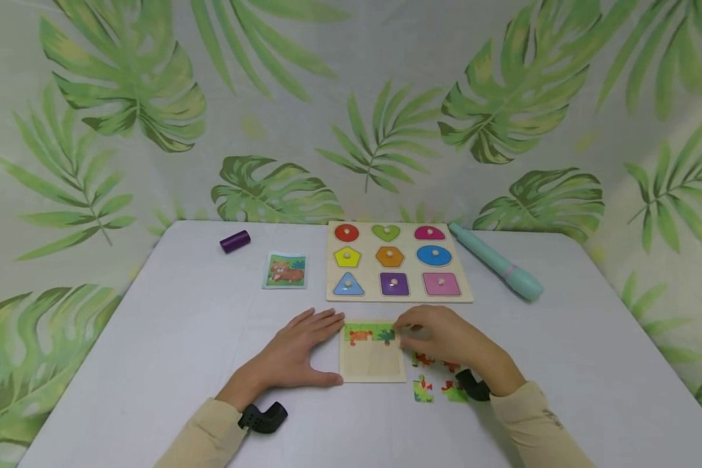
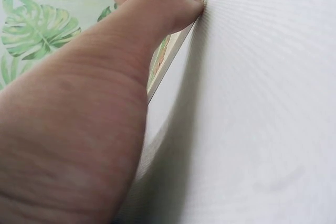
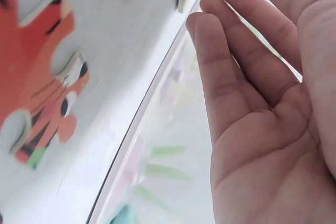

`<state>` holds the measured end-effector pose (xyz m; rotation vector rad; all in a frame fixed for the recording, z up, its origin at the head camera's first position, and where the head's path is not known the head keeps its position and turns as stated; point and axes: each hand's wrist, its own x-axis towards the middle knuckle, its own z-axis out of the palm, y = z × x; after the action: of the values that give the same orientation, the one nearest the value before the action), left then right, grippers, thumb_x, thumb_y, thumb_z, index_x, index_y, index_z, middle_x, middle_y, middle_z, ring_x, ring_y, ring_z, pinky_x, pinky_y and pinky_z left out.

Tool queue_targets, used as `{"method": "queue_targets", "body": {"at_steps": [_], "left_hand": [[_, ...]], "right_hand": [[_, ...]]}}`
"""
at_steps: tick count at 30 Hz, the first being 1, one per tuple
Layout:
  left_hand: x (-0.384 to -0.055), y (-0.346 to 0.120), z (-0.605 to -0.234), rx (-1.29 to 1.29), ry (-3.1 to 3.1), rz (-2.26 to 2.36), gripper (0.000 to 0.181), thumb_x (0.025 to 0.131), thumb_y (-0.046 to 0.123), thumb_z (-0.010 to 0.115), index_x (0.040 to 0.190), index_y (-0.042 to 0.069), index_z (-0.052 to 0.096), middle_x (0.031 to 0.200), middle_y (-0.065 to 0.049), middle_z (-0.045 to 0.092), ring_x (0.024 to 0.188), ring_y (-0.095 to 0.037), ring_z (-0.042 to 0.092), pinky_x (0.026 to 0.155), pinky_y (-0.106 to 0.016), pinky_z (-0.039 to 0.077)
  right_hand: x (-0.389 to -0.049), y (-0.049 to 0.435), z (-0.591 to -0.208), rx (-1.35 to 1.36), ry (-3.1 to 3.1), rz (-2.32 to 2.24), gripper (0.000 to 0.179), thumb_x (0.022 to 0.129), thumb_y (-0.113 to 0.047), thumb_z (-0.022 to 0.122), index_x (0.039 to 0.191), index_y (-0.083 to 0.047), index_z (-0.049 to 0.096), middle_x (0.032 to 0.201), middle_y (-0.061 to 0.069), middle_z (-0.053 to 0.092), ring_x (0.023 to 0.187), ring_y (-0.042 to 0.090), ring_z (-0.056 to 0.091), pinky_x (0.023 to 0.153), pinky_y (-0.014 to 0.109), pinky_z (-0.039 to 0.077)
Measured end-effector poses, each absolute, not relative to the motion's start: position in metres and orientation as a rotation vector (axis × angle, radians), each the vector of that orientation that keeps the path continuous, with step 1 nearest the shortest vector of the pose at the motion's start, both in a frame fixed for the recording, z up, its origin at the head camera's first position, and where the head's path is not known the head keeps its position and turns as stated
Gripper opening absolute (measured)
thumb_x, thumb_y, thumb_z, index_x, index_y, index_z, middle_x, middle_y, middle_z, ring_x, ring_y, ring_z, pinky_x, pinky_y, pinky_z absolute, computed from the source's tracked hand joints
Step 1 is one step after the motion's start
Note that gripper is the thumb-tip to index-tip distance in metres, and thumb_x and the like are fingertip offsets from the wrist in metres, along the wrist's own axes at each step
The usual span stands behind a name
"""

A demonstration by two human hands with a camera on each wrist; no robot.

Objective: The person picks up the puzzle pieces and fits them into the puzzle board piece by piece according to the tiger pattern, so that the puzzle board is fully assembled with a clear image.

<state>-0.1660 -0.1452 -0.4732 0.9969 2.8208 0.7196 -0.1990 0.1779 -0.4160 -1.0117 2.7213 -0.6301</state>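
Note:
A square wooden puzzle tray point(image 1: 372, 364) lies in front of me with picture pieces point(image 1: 361, 334) along its upper part, and bare wood shows below them. My left hand point(image 1: 298, 351) is spread flat at the tray's left side, fingertips at the upper corner and thumb at the lower one. At the tray's upper right, my right hand point(image 1: 439, 333) has its fingertips right at the edge of the green plant piece point(image 1: 385, 335). In the right wrist view its fingers point(image 3: 215, 72) are nearly straight. Loose tiger puzzle pieces point(image 1: 423, 390) lie right of the tray, partly under that hand.
Behind the tray lies a board point(image 1: 366, 258) of colourful knobbed shapes. A tiger picture card point(image 1: 286, 270) and a purple cylinder point(image 1: 235, 242) sit to the left. A mint-green stick-like object point(image 1: 497, 261) lies at the back right. Leaf-patterned cloth point(image 1: 380, 143) hangs behind the table.

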Motion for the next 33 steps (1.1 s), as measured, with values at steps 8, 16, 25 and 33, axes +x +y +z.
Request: {"method": "queue_targets", "body": {"at_steps": [8,16,25,33], "left_hand": [[-0.166,-0.145,-0.472,0.985,2.818,0.718,0.102,0.082,0.07,0.072,0.16,0.013,0.039,0.166,0.002,0.038,0.157,-0.017,0.026,0.132,-0.043,0.012],[-0.168,-0.144,-0.47,0.976,2.813,0.719,0.102,0.082,0.069,0.073,0.16,0.013,0.039,0.166,0.001,0.037,0.157,-0.018,0.027,0.132,-0.043,0.012],[-0.165,-0.144,-0.471,0.97,2.801,0.721,0.102,0.082,0.07,0.072,0.16,0.014,0.038,0.166,0.002,0.037,0.157,-0.017,0.026,0.132,-0.043,0.012],[-0.165,-0.144,-0.471,0.982,2.816,0.706,0.102,0.082,0.069,0.072,0.16,0.013,0.039,0.166,0.002,0.037,0.157,-0.017,0.026,0.132,-0.043,0.013]], "right_hand": [[-0.193,0.188,-0.414,-0.929,2.678,-0.675,0.038,0.093,-0.024,0.078,0.13,-0.016,0.071,0.121,-0.007,0.072,0.104,0.011,0.066,0.092,0.033,0.061],[-0.19,0.2,-0.414,-0.884,2.656,-0.671,0.042,0.092,-0.025,0.08,0.132,-0.014,0.07,0.121,-0.007,0.072,0.104,0.01,0.065,0.092,0.032,0.061],[-0.185,0.213,-0.42,-0.941,2.627,-0.624,0.042,0.092,-0.028,0.079,0.131,-0.015,0.069,0.119,-0.009,0.07,0.102,0.008,0.062,0.09,0.03,0.06],[-0.185,0.218,-0.421,-0.939,2.606,-0.594,0.044,0.09,-0.034,0.081,0.13,-0.019,0.07,0.118,-0.012,0.068,0.097,0.006,0.057,0.086,0.024,0.058]]}}
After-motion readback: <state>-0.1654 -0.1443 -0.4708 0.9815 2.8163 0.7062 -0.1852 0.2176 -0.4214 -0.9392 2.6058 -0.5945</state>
